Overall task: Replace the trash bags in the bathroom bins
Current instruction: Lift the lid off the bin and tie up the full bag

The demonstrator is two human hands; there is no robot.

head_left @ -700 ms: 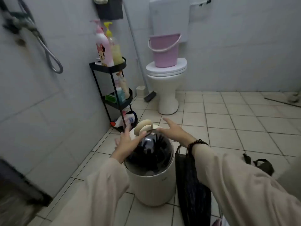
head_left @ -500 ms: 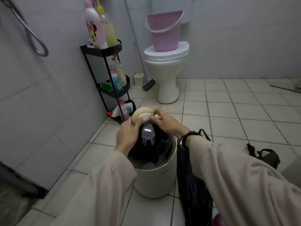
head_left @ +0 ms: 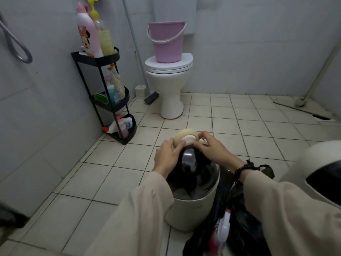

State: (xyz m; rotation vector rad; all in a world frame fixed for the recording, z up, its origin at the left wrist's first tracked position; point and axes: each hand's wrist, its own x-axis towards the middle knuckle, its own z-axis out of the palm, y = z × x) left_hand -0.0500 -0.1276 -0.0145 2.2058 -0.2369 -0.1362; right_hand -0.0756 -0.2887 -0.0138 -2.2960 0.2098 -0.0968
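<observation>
Black glossy plastic, the fresh trash bag (head_left: 191, 174), lines the mouth of the round white bathroom bin (head_left: 193, 211) that stands on the pale tiled floor (head_left: 114, 172) directly below us. At the bin's far rim sits a cream, disc-shaped knob or clip (head_left: 186, 138); its exact function we cannot tell.

Risk first. We judge the step in hand to be the fixing of the bag's edge at that far rim. If the film is pulled too taut it may tear or slip off the near rim, and if the bin is pushed as we press, it could slide on the smooth tiles.

Our left hand (head_left: 167, 157) has its grip partly closed, thumb and forefinger pinching the left side of the cream disc, the palm resting against the black film. Our right hand (head_left: 210, 150) likewise holds a loosely curled grip, fingertips touching the disc's right side; whether bag film is trapped beneath them we cannot tell.

Just right of the bin lies a crumpled black sack (head_left: 238, 231), seemingly the used one. A white domed lid (head_left: 313, 169) sits at the right edge. Further off stand a black three-tier shelf rack (head_left: 108, 89) and a white toilet (head_left: 169, 78) bearing a lilac bucket (head_left: 168, 43).
</observation>
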